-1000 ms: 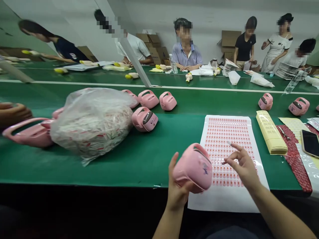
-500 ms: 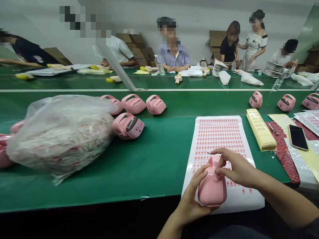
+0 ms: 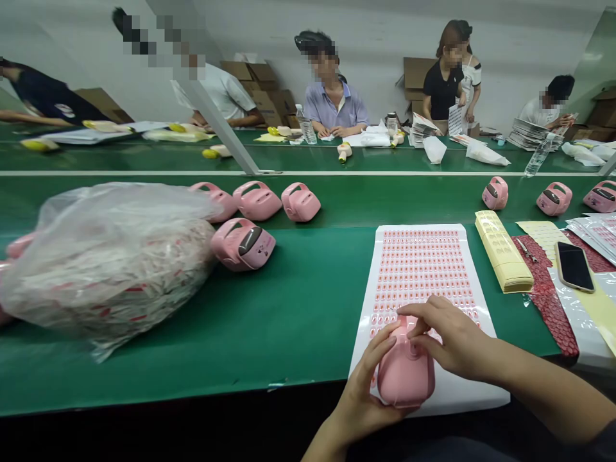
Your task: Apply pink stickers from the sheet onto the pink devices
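Observation:
A pink plastic housing with a loop handle point(image 3: 405, 378) is tilted up over the lower part of a white sticker sheet point(image 3: 421, 256) printed with rows of small red marks. Cupped around its left side and underside, my left hand point(image 3: 359, 391) grips it. My right hand point(image 3: 447, 337) is bent over the handle, thumb and fingers pinched close to the handle's base. A tiny pale tip shows by the index finger; what the pinch holds is too hidden to name.
Left, a clear plastic bag point(image 3: 110, 269) bulges beside several pink housings point(image 3: 244, 245). Right lie a yellow label stack point(image 3: 503, 250), tweezers point(image 3: 526, 249) and a phone point(image 3: 575, 266). More housings point(image 3: 553, 199) line the back. Across the green bench point(image 3: 289, 314), several people sit or stand.
My hands and the pink housing have shifted slightly down and left. The metallic tip near my right index finger is less visible. Across the bench, a standing person has turned and now holds a sheet.

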`<state>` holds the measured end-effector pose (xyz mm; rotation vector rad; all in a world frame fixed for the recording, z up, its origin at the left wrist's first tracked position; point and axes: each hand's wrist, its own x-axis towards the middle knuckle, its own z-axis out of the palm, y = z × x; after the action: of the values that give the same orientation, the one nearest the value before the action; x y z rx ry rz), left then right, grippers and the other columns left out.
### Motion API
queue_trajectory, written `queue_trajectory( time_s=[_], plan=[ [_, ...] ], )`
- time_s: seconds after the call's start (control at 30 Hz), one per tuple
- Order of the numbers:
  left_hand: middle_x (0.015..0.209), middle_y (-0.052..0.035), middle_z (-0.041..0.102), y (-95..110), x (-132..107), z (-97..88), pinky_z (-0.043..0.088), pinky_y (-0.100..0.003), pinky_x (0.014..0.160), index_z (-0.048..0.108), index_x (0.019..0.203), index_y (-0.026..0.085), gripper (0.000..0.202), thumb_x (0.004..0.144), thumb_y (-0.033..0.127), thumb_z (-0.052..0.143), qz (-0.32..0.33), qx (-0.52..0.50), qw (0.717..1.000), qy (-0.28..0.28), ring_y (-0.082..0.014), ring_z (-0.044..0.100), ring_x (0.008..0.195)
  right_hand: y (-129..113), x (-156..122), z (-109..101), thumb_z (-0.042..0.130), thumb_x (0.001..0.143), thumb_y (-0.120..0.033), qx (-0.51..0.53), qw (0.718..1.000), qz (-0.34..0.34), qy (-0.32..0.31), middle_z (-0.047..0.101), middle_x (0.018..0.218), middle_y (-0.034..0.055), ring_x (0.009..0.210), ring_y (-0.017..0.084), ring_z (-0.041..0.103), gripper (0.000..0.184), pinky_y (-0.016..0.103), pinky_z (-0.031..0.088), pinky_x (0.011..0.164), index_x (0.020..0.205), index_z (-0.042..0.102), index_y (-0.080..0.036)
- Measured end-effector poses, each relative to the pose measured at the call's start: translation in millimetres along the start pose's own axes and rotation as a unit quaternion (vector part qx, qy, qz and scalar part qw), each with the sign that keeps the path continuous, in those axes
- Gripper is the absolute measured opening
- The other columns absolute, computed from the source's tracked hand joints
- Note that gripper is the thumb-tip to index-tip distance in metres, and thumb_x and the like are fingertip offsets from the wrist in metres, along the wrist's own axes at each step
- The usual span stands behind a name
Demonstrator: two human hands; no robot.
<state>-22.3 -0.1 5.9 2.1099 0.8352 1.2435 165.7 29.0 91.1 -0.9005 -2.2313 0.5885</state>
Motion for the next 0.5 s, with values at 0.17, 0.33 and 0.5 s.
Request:
queue_trajectory(
  time_s=[0.17,0.33,0.5],
  plan=[
    [0.134,-0.0119,0.042,1.1,0.7,1.0,0.042,-0.047,0.096,0.026,0.134,0.032,0.081,0.067,0.032,0.07,0.008,0.001,1.0,0.007,-0.0301,0.04,0.124,1.2,-3.5,4.2,0.042,0.084,-0.008,-0.04,0.995,-0.083,0.042,0.065,0.074,0.0022,0.071,0.018,0.048,0.036,0.031,0.043,0.067,0.119,0.041,-0.018],
    [0.133,-0.0119,0.043,-2.2,-2.7,4.7,0.042,-0.046,0.095,0.028,0.134,0.031,0.079,0.066,0.033,0.07,0.023,0.007,0.999,0.021,-0.0294,0.042,0.122,-1.5,-8.3,7.6,0.038,0.088,-0.011,-0.083,0.989,-0.099,0.078,0.062,0.071,0.004,0.066,0.017,0.047,0.032,0.029,0.043,0.06,0.119,0.043,-0.016],
    [0.134,-0.0136,0.042,-2.2,-1.8,1.9,0.043,-0.045,0.095,0.029,0.134,0.028,0.079,0.067,0.032,0.071,0.046,0.005,0.998,0.032,-0.0302,0.042,0.122,0.5,-14.7,16.6,0.045,0.087,-0.017,-0.068,0.987,-0.098,0.11,0.064,0.084,0.0048,0.073,0.018,0.052,0.048,0.031,0.046,0.069,0.132,0.029,-0.022]
  ],
)
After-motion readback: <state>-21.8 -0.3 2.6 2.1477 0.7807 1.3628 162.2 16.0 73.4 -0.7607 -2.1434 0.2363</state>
